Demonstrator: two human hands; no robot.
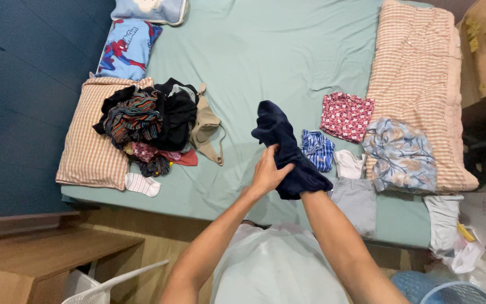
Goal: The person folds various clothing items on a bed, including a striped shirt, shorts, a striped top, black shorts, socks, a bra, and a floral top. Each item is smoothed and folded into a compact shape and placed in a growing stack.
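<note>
The left hand [266,171] pinches a dark navy cloth garment [285,152]; the right hand is hidden inside it, its grip unclear. The loose upper end may flop open, I think.

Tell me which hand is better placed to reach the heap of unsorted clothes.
Left, probably. The left hand rests outside the navy garment, on the side of the clothes heap; the right hand is buried inside the garment.

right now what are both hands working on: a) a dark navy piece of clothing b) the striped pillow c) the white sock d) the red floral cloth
a: the left hand grips the dark navy piece of clothing held above the bed, and the right forearm runs into the garment, which hides that hand.
</note>
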